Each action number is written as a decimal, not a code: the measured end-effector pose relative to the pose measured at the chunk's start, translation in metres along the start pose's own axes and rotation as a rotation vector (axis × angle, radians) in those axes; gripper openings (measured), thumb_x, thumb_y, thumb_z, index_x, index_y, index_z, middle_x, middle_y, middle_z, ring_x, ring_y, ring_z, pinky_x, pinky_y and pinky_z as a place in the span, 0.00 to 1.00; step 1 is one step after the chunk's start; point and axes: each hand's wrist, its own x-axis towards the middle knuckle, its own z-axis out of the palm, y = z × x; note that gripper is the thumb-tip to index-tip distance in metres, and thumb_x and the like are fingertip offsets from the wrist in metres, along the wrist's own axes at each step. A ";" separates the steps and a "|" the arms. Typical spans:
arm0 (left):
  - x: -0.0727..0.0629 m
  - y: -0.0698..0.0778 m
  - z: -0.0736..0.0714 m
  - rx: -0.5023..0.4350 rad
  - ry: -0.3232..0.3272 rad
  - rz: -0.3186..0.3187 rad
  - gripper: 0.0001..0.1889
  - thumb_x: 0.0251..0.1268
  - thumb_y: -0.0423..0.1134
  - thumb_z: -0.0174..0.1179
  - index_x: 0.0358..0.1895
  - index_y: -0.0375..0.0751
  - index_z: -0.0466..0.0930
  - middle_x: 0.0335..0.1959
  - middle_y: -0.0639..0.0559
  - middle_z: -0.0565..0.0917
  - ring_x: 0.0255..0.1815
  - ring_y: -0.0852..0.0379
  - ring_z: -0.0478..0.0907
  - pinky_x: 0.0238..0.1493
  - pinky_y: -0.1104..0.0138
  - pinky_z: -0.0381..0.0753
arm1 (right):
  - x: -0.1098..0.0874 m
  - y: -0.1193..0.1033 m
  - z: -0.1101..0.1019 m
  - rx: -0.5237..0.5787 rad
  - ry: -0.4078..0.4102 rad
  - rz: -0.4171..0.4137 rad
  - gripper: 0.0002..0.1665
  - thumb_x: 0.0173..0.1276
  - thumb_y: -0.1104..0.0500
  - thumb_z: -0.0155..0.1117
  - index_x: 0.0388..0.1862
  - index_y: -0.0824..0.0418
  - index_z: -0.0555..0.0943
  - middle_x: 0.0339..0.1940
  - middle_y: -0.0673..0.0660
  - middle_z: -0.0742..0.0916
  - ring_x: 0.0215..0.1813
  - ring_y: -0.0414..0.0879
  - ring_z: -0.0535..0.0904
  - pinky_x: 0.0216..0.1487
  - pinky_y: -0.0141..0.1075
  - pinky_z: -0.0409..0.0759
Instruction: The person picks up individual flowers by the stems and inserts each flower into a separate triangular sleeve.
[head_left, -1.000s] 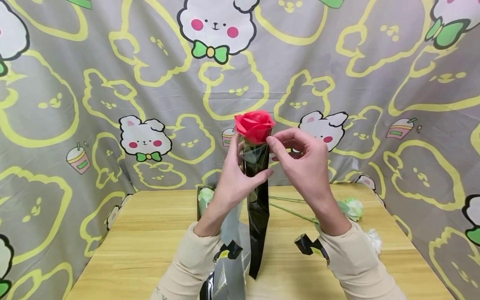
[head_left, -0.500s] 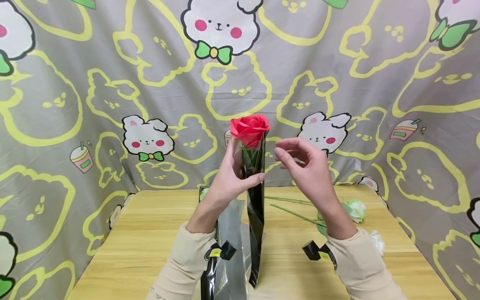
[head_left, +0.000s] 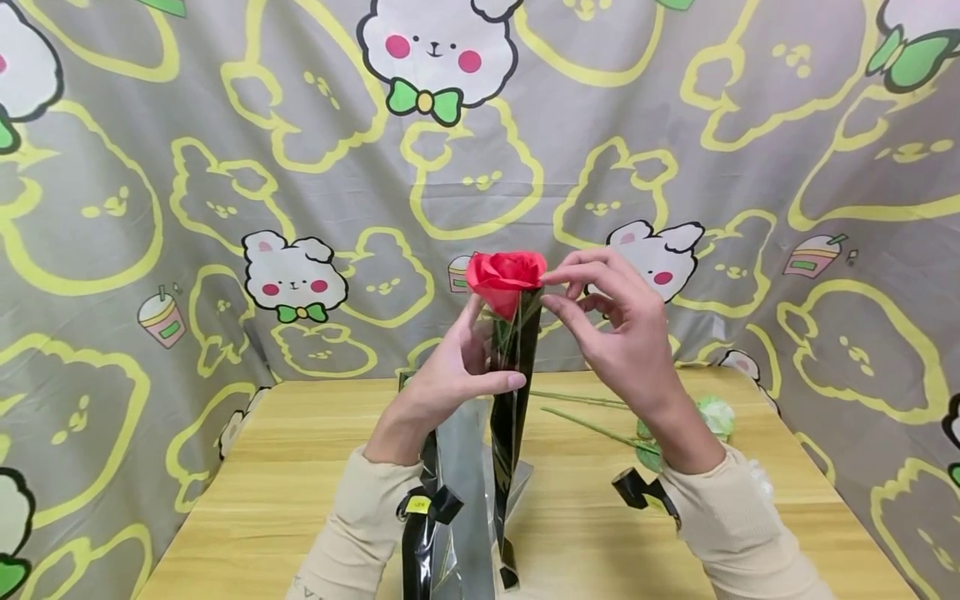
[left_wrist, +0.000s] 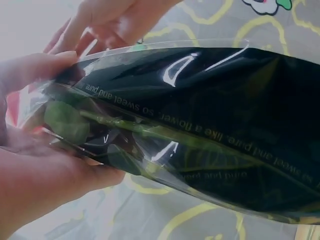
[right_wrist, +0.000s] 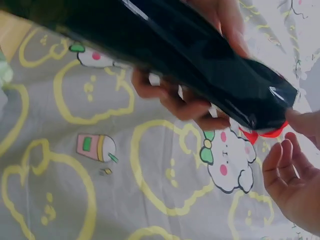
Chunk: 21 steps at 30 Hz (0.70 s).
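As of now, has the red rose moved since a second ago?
Yes, the red rose has moved down: in the head view its top stood above the cup print on the curtain and is now roughly level with the print's top.

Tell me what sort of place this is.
Probably a makeshift craft or filming corner, indoors: a cartoon-print curtain hangs behind and beside a wooden table, and a red rose in a black wrapper is held above it.

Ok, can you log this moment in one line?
left hand: grips long black-and-clear plastic sleeve; right hand: at sleeve's top edge; round red rose: at sleeve's mouth; pale green-white flower: on yellowish wooden table
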 end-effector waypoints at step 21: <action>-0.003 0.002 -0.014 0.097 -0.134 -0.004 0.59 0.60 0.24 0.66 0.84 0.55 0.33 0.73 0.36 0.68 0.58 0.51 0.76 0.47 0.65 0.82 | 0.048 -0.019 -0.045 -0.153 -0.682 -0.049 0.10 0.69 0.71 0.67 0.36 0.56 0.82 0.55 0.54 0.77 0.49 0.43 0.74 0.43 0.33 0.76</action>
